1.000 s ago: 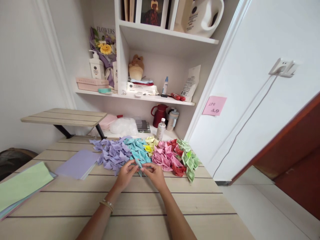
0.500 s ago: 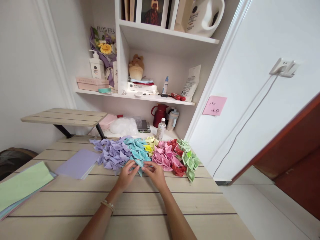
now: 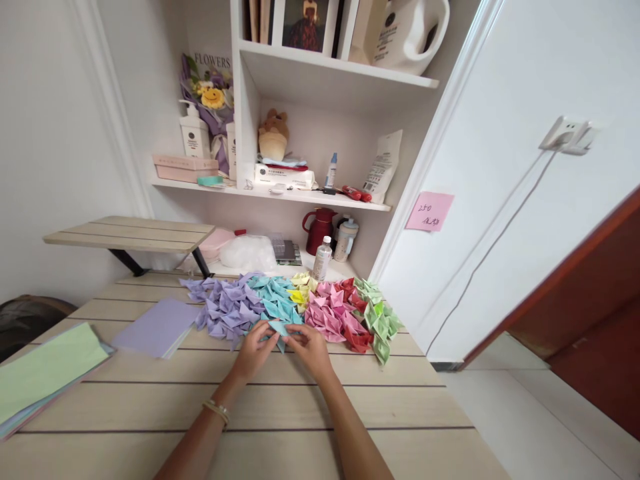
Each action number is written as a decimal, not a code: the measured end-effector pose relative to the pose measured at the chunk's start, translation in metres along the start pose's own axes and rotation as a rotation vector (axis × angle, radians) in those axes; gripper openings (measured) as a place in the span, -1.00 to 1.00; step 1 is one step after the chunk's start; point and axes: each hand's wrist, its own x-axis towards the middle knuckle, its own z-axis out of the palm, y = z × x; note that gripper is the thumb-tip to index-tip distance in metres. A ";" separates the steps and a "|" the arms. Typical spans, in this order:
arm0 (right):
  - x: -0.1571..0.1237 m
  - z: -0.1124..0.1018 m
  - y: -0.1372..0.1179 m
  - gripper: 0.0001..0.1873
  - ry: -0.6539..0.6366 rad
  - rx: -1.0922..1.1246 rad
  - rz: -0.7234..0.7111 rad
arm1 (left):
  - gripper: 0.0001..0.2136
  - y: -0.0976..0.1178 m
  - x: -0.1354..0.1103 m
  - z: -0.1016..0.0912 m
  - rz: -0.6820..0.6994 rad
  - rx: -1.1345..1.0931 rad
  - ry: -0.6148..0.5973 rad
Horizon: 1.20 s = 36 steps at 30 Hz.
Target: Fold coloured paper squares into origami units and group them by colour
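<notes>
Between my two hands is a small folded piece of blue paper (image 3: 279, 328), pinched from both sides. My left hand (image 3: 255, 348) grips its left side, fingers closed. My right hand (image 3: 309, 345) holds the right side between thumb and fingers. Just beyond lie heaps of folded paper boats sorted by colour: purple boats (image 3: 227, 308), blue boats (image 3: 277, 293), yellow boats (image 3: 301, 291), pink boats (image 3: 330, 310), red boats (image 3: 359, 340) and green boats (image 3: 383, 323). Fingers hide part of the blue paper's lower edge.
On the slatted table (image 3: 280, 413), purple sheets (image 3: 157, 327) and a stack of green and other coloured sheets (image 3: 47, 370) lie to the left. A raised wooden stand (image 3: 130, 233) is at back left. A plastic bottle (image 3: 322, 259) stands behind the boats, before the shelves (image 3: 320, 193).
The blue paper between my fingers has tilted slightly, showing a broader flat face. Both hands stay in nearly the same place.
</notes>
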 end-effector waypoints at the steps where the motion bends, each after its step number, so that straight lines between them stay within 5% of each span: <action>1: 0.000 0.000 0.001 -0.69 0.005 -0.006 -0.007 | -0.75 0.000 0.000 0.000 -0.003 -0.004 -0.003; 23: -0.004 -0.001 -0.006 -0.75 0.016 -0.365 -0.223 | -0.63 -0.008 0.000 0.000 -0.012 -0.026 0.005; 29: -0.013 0.014 -0.010 -0.66 0.079 -0.770 -0.331 | -0.61 -0.004 -0.006 0.011 0.125 0.196 0.148; 36: -0.018 0.029 -0.011 -0.70 0.242 -0.777 -0.337 | -0.64 -0.001 -0.012 0.021 0.070 0.197 0.282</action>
